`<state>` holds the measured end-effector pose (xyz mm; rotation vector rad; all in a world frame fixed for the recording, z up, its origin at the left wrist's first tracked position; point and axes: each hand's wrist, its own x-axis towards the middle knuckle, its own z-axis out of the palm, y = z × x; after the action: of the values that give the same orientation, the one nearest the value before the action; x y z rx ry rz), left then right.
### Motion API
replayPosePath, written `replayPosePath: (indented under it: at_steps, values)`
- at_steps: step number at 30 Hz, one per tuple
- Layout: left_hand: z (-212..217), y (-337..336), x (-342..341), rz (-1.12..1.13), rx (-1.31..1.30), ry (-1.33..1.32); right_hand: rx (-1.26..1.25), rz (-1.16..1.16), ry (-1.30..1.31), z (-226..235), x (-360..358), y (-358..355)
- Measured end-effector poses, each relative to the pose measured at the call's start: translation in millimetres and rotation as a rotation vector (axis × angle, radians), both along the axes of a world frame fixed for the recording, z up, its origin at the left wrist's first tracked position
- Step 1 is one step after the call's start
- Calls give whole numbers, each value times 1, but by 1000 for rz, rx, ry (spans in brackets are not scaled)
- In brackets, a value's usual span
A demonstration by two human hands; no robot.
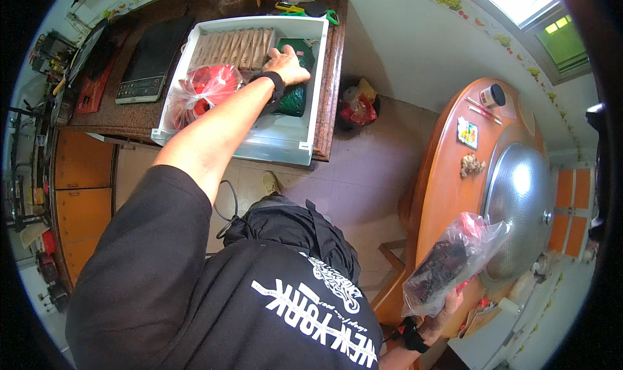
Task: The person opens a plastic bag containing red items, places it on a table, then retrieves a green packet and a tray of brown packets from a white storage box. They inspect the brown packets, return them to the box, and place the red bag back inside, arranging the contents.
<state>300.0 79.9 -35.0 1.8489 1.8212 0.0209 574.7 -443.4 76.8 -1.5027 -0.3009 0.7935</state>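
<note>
My left hand (285, 65) reaches into a white drawer-like bin (272, 136) on the counter. Its curled fingers grip the near-left edge of a dark green package (295, 101); the fingertips are partly hidden. Beside it in the bin lie a pack of brownish long pieces in a row (233, 47) and a knotted clear plastic bag with red contents (206, 91). Low on the right, my right hand (448, 305) is closed on a clear plastic bag (448, 260) with something dark and a red part inside, held up near the table's edge.
An induction cooktop (143, 71) sits left of the bin. At the right, a wooden table (438, 169) carries a large domed metal lid (519, 201), ginger (472, 165), a small colourful packet (467, 133) and a jar (493, 95). A lined waste bin (358, 104) stands on the floor beyond the counter.
</note>
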Motion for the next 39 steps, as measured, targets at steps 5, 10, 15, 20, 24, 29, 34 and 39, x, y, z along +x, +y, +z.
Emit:
replayPosePath:
  at_steps: [5,10,15,20,24,29,34,39]
  values:
    - [9,4,-16,-27,21,-125,82,40,-1,0,4,-9]
    - [35,-4,-30,-36,144,-235,16,157,-78,1,19,5]
    - [64,-6,-59,-1,10,-613,67,255,-59,5,15,44]
    - [97,-10,-87,25,21,-889,115,394,-33,12,-1,105]
    - [140,-31,-123,35,-1,-935,0,472,-6,21,-23,170]
    - [166,-49,-172,61,137,-1035,59,545,11,23,-77,269]
    - [169,-73,-222,105,120,-1145,-19,614,-107,13,-129,364]
    - [154,-99,-252,160,142,-1271,-232,634,-348,1,-154,423]
